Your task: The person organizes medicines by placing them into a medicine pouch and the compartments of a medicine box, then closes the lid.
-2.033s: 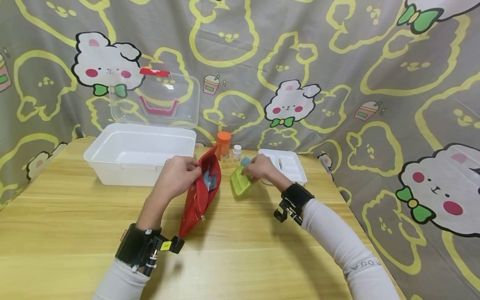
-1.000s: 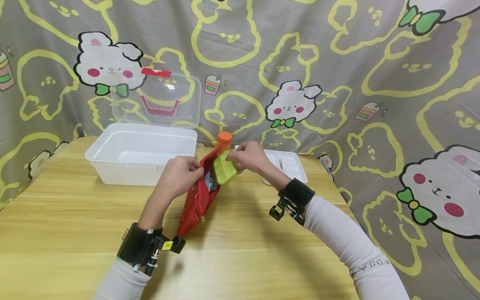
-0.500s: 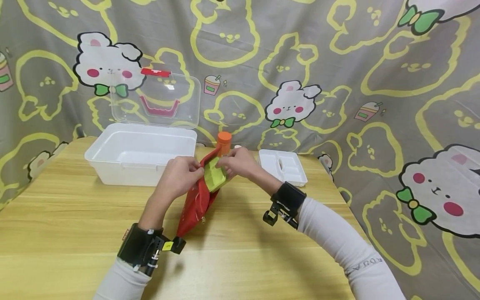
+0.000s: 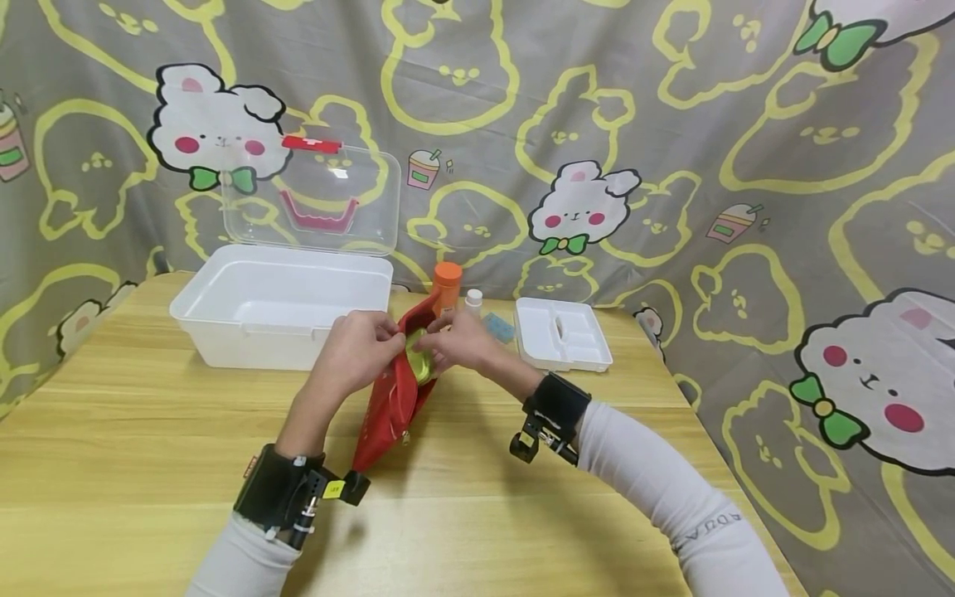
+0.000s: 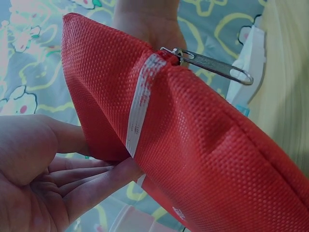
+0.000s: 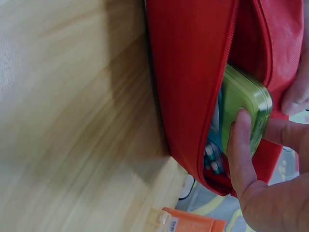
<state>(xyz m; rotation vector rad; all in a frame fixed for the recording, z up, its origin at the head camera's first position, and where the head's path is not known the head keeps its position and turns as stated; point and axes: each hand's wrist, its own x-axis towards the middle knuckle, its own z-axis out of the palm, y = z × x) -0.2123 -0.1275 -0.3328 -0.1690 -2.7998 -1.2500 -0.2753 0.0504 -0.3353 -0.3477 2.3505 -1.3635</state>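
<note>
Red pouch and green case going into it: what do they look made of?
Red pouch: seemingly woven or non-woven synthetic fabric, matte; a dotted grid texture shows, with a metal-looking zipper pull. Green case: likely hard plastic, smooth and slightly glossy, with rounded moulded corners. The right hand pushes it in; the left hand holds the pouch open.

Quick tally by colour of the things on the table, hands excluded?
Red: 1, pouch
Green: 1, case
White: 3, storage box, divided tray, small bottle
Orange: 1, capped bottle
Blue: 1, small item
Total: 7
</note>
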